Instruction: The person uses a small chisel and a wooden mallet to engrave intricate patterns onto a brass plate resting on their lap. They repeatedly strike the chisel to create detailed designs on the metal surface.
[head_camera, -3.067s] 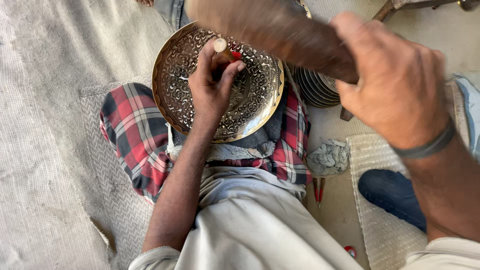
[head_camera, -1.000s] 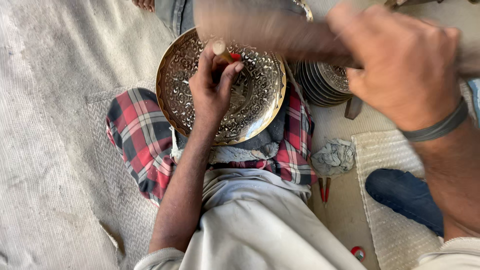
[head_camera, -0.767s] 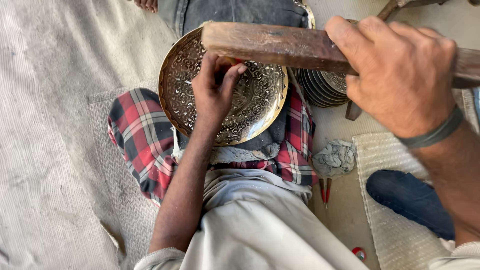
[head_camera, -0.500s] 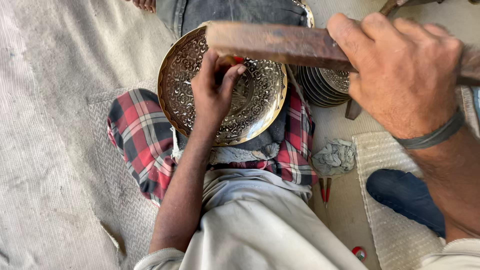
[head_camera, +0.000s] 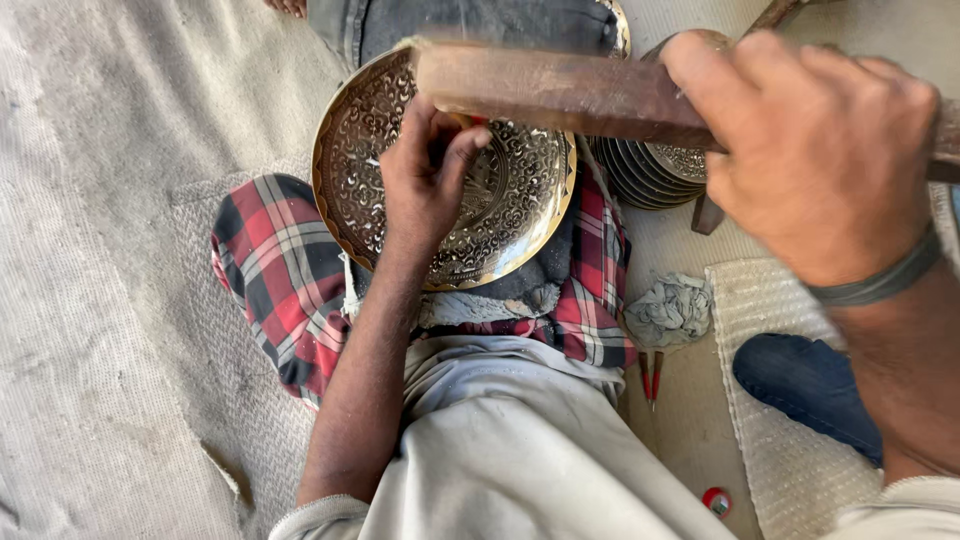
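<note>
Grey matting fills the frame's left. At centre, the left hand (head_camera: 425, 185) pinches a punch against the brass plate (head_camera: 445, 170) on the lap. The right hand (head_camera: 815, 150), fisted on the mallet (head_camera: 570, 90), has dropped since half a second ago, mid-strike.

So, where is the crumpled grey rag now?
The crumpled grey rag lies on the floor, right of the checked cloth, below the stacked plates.

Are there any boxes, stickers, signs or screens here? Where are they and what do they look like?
None in view: no boxes, signs or screens.
Nearest thing to one: a small round red cap or lid on the floor at the bottom right, too small to tell what it is or whether it bears a label.
</note>
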